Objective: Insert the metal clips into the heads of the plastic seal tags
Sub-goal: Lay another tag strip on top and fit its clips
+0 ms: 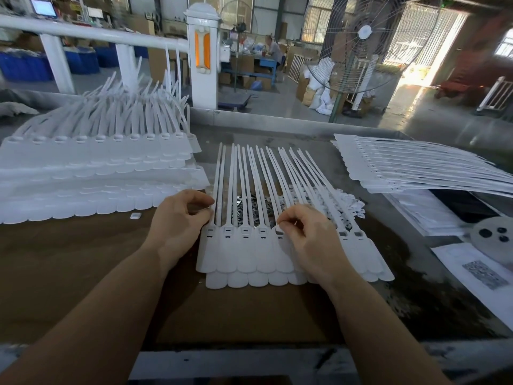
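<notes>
The row of white seal tags (277, 251) is lying on the worktop (83, 273); just behind its heads the metal clips (249, 209) are heaped; the left hand (180, 218) is curling its grip on the row's leftmost tag; the right hand (305, 234) is pinching something tiny over a middle head.

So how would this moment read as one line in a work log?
step: fitting clips | right hand: pinching at a tag head | left hand: steadying the tag strip | clip pile: behind heads
</notes>
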Motion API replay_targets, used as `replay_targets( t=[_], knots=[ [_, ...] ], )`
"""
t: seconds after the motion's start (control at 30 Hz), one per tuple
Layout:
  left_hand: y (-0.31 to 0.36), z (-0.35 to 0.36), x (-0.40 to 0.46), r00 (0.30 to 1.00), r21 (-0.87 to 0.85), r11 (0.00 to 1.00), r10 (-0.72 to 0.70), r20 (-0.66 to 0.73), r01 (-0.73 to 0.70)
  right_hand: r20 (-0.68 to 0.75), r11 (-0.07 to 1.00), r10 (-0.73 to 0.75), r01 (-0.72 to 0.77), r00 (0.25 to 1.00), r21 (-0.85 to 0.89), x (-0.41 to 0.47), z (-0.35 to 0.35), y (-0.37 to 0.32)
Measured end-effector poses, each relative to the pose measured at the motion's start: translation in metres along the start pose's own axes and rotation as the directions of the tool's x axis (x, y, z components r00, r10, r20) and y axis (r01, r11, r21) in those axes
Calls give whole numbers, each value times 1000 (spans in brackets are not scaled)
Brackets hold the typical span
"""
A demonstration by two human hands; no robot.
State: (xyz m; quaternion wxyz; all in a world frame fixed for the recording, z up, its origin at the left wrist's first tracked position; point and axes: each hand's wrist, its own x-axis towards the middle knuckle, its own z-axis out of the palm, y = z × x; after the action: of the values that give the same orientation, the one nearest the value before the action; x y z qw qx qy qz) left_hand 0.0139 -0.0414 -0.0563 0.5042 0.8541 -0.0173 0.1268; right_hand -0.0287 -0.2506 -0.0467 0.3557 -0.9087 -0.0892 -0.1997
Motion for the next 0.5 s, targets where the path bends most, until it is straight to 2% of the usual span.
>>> replay_targets(
  t=[0.27, 0.5],
  knots=[
    [1, -1, 0, 1000, 5, 1000, 1, 0, -1, 54, 999, 29, -27, 998, -36, 1, 0, -1],
    [3, -1, -1, 1000, 4, 1000, 4, 6, -4, 42, 999, 22, -21, 999, -35, 1, 1, -1]
  ],
)
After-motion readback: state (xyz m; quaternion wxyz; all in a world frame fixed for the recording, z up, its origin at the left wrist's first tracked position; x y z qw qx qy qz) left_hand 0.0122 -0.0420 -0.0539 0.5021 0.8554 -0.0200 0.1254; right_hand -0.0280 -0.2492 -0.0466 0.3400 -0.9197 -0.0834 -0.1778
